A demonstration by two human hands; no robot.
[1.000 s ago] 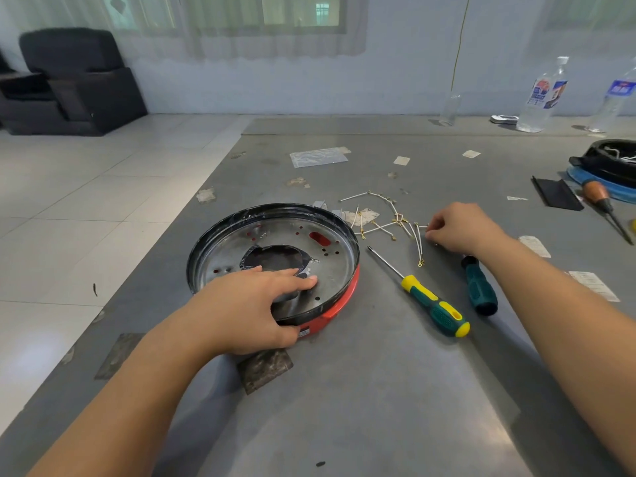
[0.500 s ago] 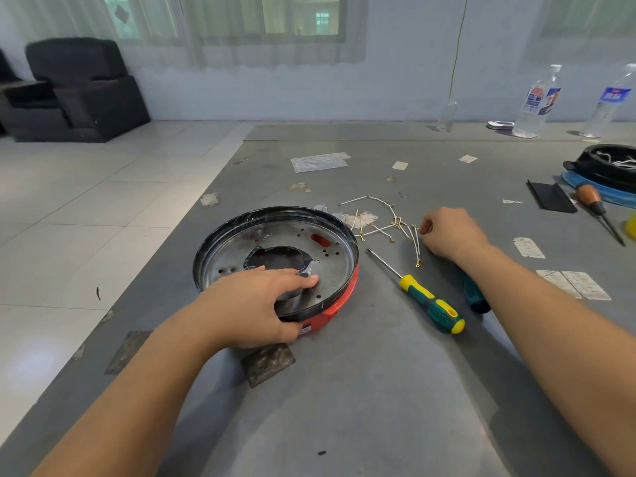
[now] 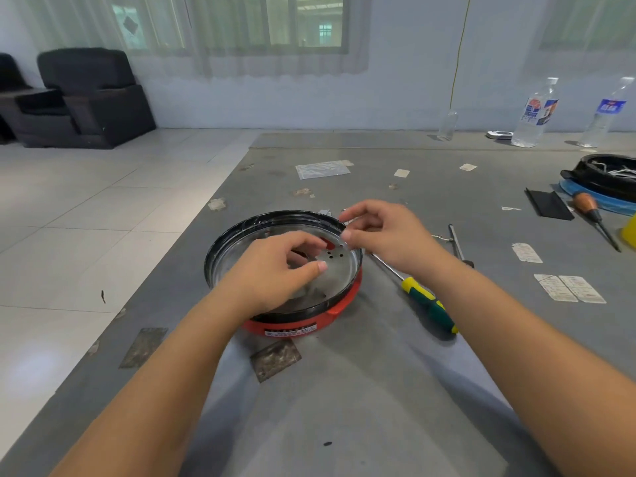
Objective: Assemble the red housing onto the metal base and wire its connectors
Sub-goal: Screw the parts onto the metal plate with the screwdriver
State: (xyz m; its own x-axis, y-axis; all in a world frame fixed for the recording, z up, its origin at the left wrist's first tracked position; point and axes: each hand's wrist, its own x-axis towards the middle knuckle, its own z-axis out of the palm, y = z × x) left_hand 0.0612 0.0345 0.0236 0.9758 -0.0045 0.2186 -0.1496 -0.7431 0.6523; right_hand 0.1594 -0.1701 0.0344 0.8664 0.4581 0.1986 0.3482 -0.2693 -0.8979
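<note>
A round metal base plate with holes and a black rim sits in the red housing on the grey table. My left hand is over the middle of the plate, fingers bent and thumb apart, with nothing visible between them. My right hand is at the plate's far right rim, with finger and thumb pinching what looks like a thin pale wire. The hand hides the loose wires on the table beyond it. Only a small piece of loose wire shows to its right.
A yellow-green screwdriver lies right of the housing, and a second tool's shaft lies beyond my right arm. Far right are a black pan, a wooden-handled tool, paper labels and two bottles. The table's edge runs along the left.
My right hand left the wire pile and came left to the plate's rim. My left hand let go of the near rim and moved up over the plate's middle.
</note>
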